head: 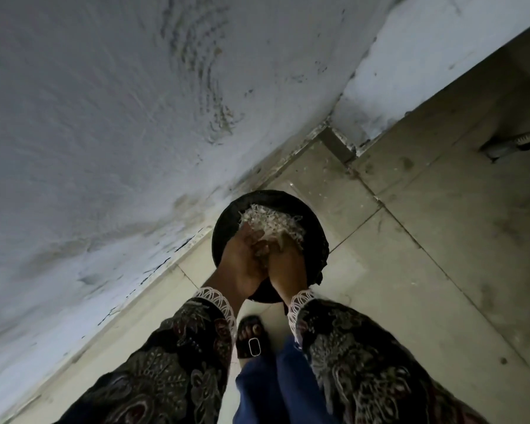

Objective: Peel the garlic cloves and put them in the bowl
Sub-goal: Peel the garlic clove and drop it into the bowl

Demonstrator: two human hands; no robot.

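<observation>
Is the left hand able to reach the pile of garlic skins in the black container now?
Probably yes. The left hand is already over the black container, beside the pile of garlic skins, with nothing between them.

Looks like a plain corner of a home, perhaps a utility or wash area. Bare tiled floor [426, 255] with grimy grout lines, meeting a stained, cracked whitewashed wall [104, 117]. Dim light, a sandalled foot [251, 338] on the tiles, a metal fixture [508, 145] by the wall.
</observation>
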